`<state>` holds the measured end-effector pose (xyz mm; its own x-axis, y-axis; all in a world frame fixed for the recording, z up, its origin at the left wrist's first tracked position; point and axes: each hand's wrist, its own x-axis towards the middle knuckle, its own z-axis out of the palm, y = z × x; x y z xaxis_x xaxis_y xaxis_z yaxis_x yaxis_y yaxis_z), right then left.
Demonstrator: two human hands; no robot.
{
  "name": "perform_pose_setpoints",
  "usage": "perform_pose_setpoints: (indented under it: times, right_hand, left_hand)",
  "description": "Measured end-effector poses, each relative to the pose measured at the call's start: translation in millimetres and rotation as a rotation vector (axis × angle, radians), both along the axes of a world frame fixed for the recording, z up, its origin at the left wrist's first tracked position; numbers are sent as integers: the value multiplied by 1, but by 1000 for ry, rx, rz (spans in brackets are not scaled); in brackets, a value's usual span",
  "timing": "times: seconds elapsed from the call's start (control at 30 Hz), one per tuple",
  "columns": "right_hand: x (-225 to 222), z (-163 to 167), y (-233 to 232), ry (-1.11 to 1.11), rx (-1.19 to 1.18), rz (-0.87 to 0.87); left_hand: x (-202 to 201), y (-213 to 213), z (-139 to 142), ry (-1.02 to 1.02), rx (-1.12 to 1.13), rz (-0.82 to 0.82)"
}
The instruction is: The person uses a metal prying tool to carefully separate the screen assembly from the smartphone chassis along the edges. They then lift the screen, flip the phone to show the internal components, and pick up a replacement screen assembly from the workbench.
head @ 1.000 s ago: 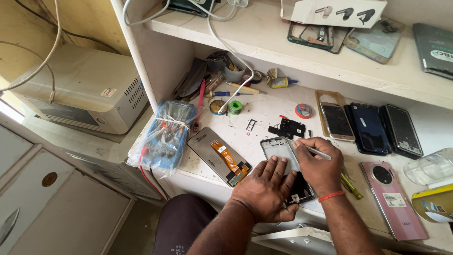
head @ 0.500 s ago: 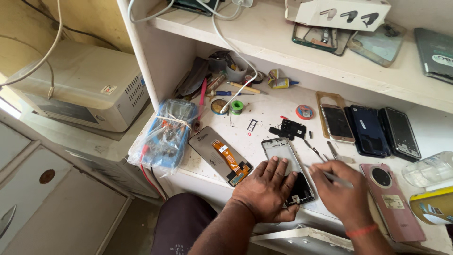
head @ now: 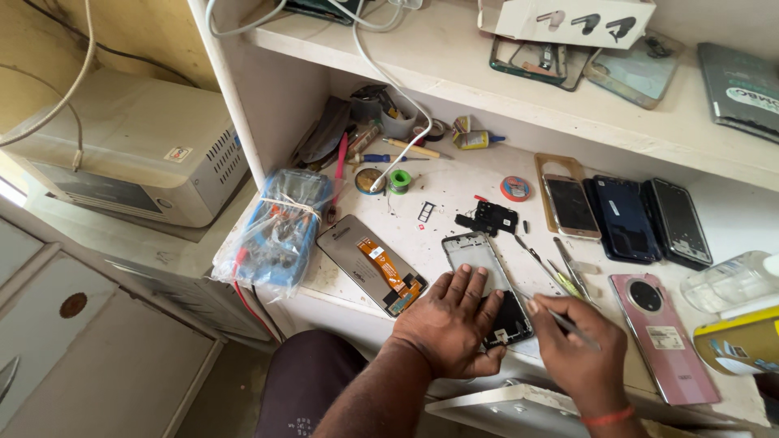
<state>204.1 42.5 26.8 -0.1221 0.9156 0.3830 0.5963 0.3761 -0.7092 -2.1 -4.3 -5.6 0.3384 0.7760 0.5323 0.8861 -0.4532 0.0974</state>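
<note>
Centre of frame: left hand (head: 450, 324) spread flat, pressing the opened phone frame (head: 485, 284) onto the desk (head: 454, 191). Right hand (head: 578, 349) pinches a thin metal tool (head: 560, 320); tip at the frame's lower edge. Display panel (head: 369, 261) lies left, tweezers (head: 542, 264) and pink phone (head: 663, 334) right. Frame's lower half is covered by fingers.

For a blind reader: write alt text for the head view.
A left hand presses an opened phone frame flat on a cluttered white workbench while the right hand holds a thin metal tool beside it. A detached screen panel lies to the left.
</note>
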Motion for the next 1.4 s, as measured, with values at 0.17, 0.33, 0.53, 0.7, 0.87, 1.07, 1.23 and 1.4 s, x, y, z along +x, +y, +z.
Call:
perform_pose_setpoints:
  times: [0.17, 0.33, 0.53, 0.7, 0.87, 1.07, 1.23, 1.4]
  right_hand:
    - [-20, -6, 55, 145, -13, 201]
    - [-46, -6, 87, 124, -66, 170]
    - [-35, 0, 79, 93, -60, 159]
    - [-9, -6, 45, 189, -104, 152]
    - [15, -4, 4, 138, -89, 73]
    - [27, 4, -32, 26, -161, -122]
    - [28, 12, -48, -72, -186, -203]
    - [26, 11, -55, -91, -124, -193]
  left_hand:
    - [0, 0, 1, -26, -25, -4]
    - [0, 1, 0, -19, -36, -12]
    - [2, 2, 0, -12, -31, 1]
    - [1, 1, 0, -16, -29, 7]
    - [2, 2, -1, -17, -27, 10]
    - [3, 2, 0, -7, -71, 11]
    - [3, 5, -1, 26, -125, 6]
    - [4, 6, -1, 38, -143, 4]
